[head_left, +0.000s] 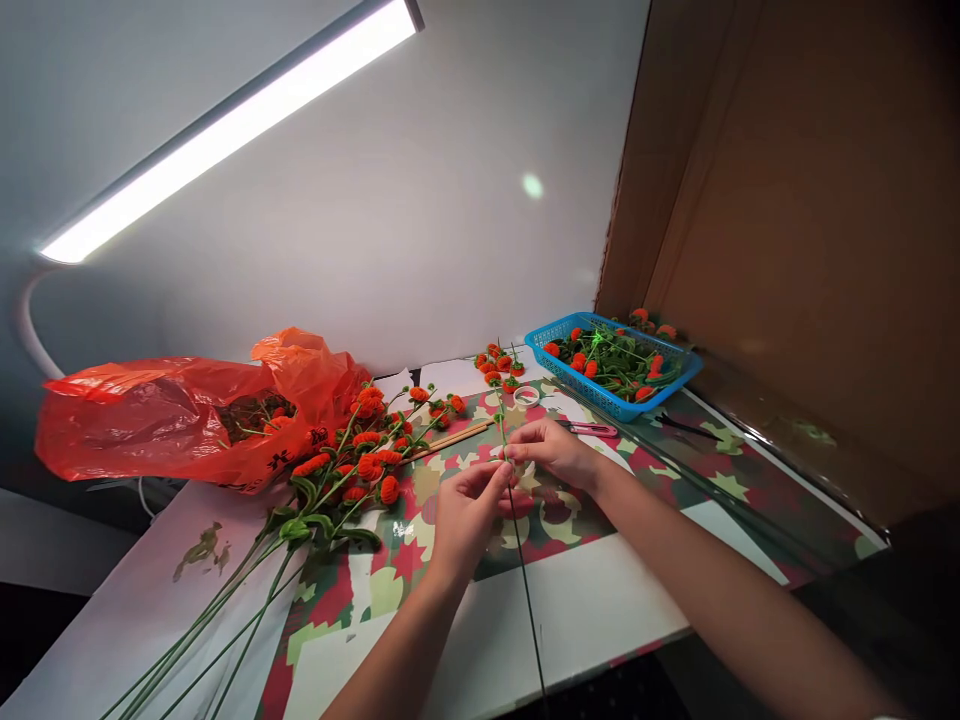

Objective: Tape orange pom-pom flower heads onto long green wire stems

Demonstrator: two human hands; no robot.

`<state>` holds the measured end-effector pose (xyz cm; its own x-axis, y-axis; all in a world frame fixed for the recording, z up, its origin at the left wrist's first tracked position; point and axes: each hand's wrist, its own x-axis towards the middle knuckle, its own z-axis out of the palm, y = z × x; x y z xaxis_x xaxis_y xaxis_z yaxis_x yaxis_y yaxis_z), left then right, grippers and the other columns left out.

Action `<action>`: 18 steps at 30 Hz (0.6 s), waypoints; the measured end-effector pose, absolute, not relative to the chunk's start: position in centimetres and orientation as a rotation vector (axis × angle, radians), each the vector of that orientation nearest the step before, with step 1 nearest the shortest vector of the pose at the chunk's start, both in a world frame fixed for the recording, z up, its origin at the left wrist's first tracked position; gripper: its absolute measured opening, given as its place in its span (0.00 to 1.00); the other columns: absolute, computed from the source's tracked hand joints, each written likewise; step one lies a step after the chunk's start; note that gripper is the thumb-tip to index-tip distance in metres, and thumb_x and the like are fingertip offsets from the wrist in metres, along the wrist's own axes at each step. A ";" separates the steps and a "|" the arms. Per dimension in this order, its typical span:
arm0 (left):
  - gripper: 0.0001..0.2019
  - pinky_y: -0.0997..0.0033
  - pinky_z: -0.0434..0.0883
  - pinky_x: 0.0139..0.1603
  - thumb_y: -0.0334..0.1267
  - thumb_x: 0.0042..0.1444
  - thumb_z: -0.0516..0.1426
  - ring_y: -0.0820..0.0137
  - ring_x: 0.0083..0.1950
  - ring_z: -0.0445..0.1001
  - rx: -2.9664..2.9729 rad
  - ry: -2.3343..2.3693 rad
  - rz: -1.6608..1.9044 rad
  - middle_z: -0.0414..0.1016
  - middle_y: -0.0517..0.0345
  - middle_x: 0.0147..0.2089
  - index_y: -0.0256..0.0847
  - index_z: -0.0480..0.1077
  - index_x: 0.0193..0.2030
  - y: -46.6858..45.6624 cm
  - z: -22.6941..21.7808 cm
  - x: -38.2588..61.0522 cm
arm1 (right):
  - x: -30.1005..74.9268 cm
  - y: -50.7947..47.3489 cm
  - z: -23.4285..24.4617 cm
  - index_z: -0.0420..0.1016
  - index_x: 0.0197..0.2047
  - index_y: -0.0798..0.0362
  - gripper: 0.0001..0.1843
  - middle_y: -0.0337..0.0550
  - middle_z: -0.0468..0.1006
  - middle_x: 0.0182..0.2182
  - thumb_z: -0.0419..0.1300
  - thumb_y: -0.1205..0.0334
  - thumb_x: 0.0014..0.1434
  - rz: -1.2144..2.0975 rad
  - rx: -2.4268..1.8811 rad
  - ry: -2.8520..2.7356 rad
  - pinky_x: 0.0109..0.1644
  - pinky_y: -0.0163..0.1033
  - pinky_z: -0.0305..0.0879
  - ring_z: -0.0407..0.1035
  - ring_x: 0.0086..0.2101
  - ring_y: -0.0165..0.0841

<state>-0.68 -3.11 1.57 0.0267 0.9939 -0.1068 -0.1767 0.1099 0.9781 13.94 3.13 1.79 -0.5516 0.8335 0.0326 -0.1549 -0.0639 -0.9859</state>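
Note:
A thin green flower stem (527, 590) runs upright between my hands, its lower end reaching past the table's front edge. Thumb and fingers of my left hand (472, 497) pinch it from the left. Slightly higher, my right hand (551, 450) pinches the same stem near a small green tip (500, 420). To the left lie finished-looking artificial flowers (367, 465) with orange fuzzy heads, green leaves and long stems. Behind my hands sits a small pile of orange flower heads (499, 365), beside a roll of white tape (526, 396).
An orange plastic bag (165, 400) lies at the back left. At the back right, a blue basket (637, 410) holds flower heads and leaves. Pink-handled scissors (592, 429), wooden sticks (457, 437) and loose green stems (697, 470) lie on the patterned mat. A lit lamp (240, 125) hangs above.

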 end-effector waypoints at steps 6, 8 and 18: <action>0.12 0.76 0.67 0.25 0.44 0.44 0.63 0.72 0.24 0.71 1.337 1.347 1.269 0.74 0.56 0.22 0.36 0.75 0.25 -3.3 2.1 -1.0 | 13.7 2.9 2.5 0.76 0.23 0.58 0.14 0.38 0.72 0.20 0.67 0.54 0.43 1.585 -0.859 -1.503 0.32 0.34 0.58 0.64 0.25 0.27; 0.12 0.76 0.67 0.25 0.44 0.44 0.63 0.73 0.23 0.70 1.221 1.232 1.234 0.73 0.56 0.21 0.35 0.74 0.24 -3.2 2.1 -1.0 | 13.7 2.8 2.5 0.76 0.23 0.58 0.15 0.38 0.73 0.21 0.67 0.53 0.43 1.602 -0.810 -1.507 0.33 0.35 0.59 0.65 0.26 0.28; 0.15 0.82 0.68 0.24 0.44 0.38 0.67 0.79 0.21 0.69 0.663 0.791 1.047 0.70 0.60 0.20 0.34 0.73 0.27 -2.9 1.2 -0.9 | 13.7 2.9 1.1 0.77 0.28 0.60 0.16 0.39 0.74 0.22 0.68 0.54 0.42 1.971 -0.589 -1.385 0.34 0.34 0.60 0.66 0.26 0.27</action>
<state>-0.86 -2.88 1.22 0.2834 0.9269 -0.2459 -0.4904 0.3604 0.7935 13.67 2.93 1.14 -0.6878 0.7259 0.0053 -0.2509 -0.2308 -0.9401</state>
